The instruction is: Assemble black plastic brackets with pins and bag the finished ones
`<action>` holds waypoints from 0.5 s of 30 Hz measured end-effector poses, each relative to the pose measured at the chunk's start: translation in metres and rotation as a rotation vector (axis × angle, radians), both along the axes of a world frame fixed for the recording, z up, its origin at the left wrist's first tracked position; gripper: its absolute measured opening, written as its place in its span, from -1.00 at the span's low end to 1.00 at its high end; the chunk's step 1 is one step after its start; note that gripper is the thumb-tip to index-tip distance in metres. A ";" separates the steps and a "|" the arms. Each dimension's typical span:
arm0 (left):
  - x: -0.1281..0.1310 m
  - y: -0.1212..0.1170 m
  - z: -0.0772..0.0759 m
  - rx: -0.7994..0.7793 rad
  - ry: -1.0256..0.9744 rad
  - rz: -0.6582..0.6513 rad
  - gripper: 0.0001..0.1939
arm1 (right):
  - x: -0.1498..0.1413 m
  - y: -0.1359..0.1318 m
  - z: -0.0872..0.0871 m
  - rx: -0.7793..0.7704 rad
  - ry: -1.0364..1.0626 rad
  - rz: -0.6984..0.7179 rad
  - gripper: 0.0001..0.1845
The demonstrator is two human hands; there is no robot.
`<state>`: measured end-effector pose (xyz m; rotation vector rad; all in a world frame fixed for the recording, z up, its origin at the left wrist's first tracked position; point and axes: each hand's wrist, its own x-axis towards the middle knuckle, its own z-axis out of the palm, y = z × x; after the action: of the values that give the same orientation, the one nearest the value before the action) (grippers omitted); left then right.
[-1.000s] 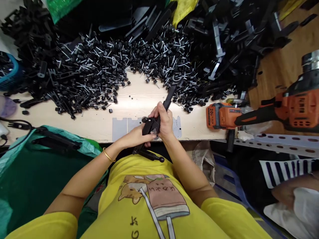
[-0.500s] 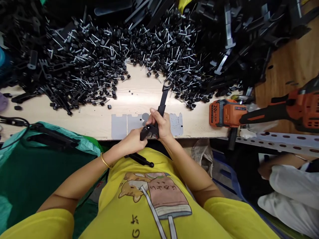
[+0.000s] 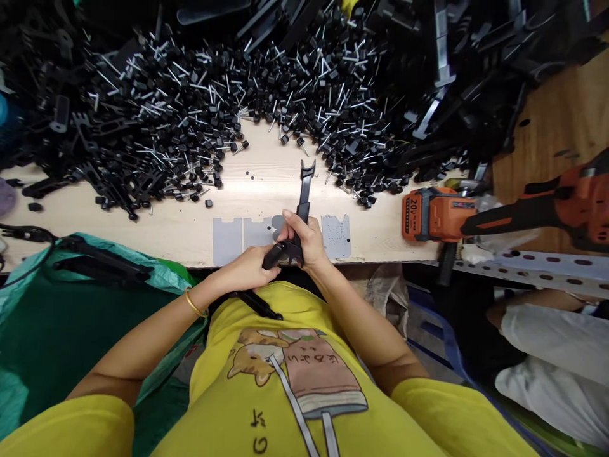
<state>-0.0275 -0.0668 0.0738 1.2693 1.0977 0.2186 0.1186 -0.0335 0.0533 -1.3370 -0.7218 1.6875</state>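
Both hands are closed on a black jointed plastic stand, held just over the bench's front edge. My right hand wraps its slotted arm, with the thumb lying along it; the forked tip points away from me over the bench. My left hand grips a thicker black bar of the stand, which meets the arm between the hands. Below my left hand, a black rod with a rounded end sticks out in front of the yellow shirt. My palms hide the rest of the joint.
Heaps of black-headed thumb screws cover the back of the wooden bench. Black plastic parts lie left. An orange cordless drill rests right. A green bag with black parts hangs left. Another person's pale sleeve shows lower right.
The arm's forked tip has swung a little left and turned, so its two prongs now show. The rounded rod end below has shifted slightly left. Both hands keep their hold.
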 end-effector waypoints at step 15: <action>0.012 -0.004 0.005 -0.183 -0.358 0.346 -0.33 | -0.008 -0.003 0.016 0.082 -0.112 -0.180 -0.48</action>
<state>-0.0157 -0.0712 0.0792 0.8316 0.9934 0.5705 0.1103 -0.0362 0.0689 -1.4038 -0.7050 1.4355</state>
